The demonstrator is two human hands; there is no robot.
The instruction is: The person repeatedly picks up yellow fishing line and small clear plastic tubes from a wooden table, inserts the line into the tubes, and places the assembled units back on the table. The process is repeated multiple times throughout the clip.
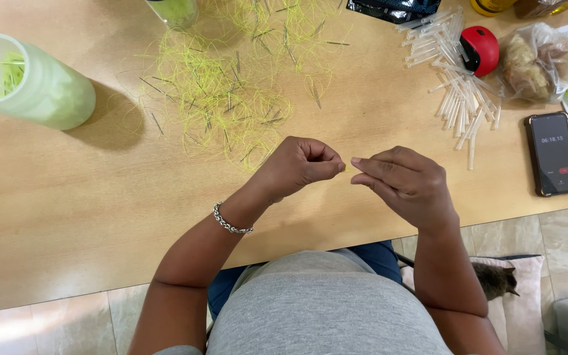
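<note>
Pinching a tiny bit of yellow-green thread (348,167), the left hand (300,164) and the right hand (405,181) met just above the near edge of the counter (67,223). Both hands had their fingertips pressed together on the thread, with the other fingers curled in. The left wrist wore a silver bracelet (231,223).

From the head camera, the step in hand looked like working one thread end between the fingertips, maybe joining or feeding it. That is a guess, because the thread was too small to see well. A next move would call for a very steady, gentle pull, with no jerk.

A big loose pile of thread (231,92) with thin dark needles lay near the far edge, well apart from the hands. A pale green jar (34,82) lay tipped near the left edge. Clear little tubes (458,79), a red round thing (480,49), a plastic bag (537,62) and a phone (552,154) sat by the right edge.

Between the hands and the pile the wood was bare, so there was room to move. The near edge was close under the wrists.
</note>
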